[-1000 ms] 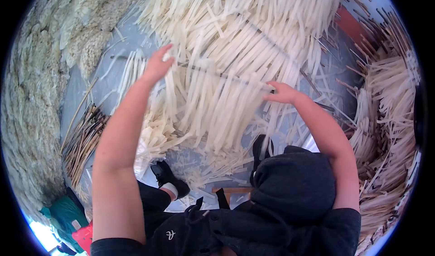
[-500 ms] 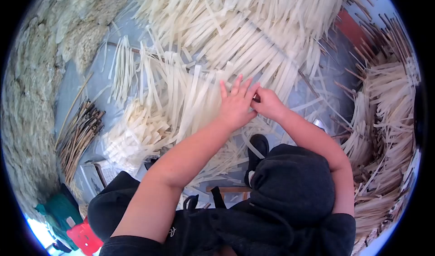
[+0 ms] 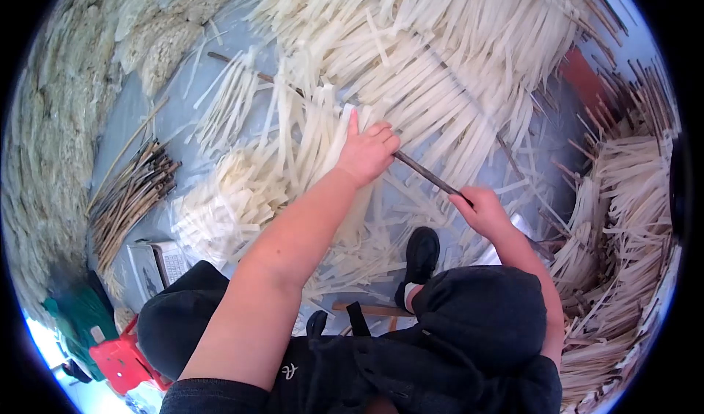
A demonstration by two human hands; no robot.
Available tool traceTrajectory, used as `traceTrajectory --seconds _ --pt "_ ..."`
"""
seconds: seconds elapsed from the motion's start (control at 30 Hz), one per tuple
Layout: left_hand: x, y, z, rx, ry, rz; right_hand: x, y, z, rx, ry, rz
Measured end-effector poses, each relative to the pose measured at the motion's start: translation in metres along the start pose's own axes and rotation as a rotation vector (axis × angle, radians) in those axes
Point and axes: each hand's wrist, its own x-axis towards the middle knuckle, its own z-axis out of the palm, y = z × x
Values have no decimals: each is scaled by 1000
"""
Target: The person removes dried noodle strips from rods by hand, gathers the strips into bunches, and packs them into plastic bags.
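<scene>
My right hand is closed around the near end of a thin dark wooden stick. Further along the same stick, my left hand has its fingers curled over it, with one finger pointing up. Pale flat noodle-like strips hang from the stick to the left of that hand. The stick's far end shows at the upper left, beyond the strips. Below and left lies a heap of cut strips, partly on clear plastic.
Large layers of pale strips cover the back. A bundle of sticks lies left, beside a box-like device with a keypad-like panel. More strips on sticks are piled right. A red stool stands lower left.
My right hand has moved down and right, away from the left, and a length of stick now shows between them. The fingers of my left hand have curled in. The view has shifted slightly.
</scene>
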Motion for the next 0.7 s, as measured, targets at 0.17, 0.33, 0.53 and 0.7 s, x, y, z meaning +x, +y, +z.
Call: traceTrajectory --seconds 0.17,0.33,0.53,0.7 --pt "-4 1 -19 6 -138 -34 -58 3 -20 -96 27 56" --pt "-14 -17 -30 -5 -102 -59 -142 -3 -42 -413 243 35" --pt "-26 -10 -35 -34 -102 38 -240 -5 -71 -766 352 -17" --pt "-34 10 -23 -107 -70 129 -284 -40 -70 -603 144 289"
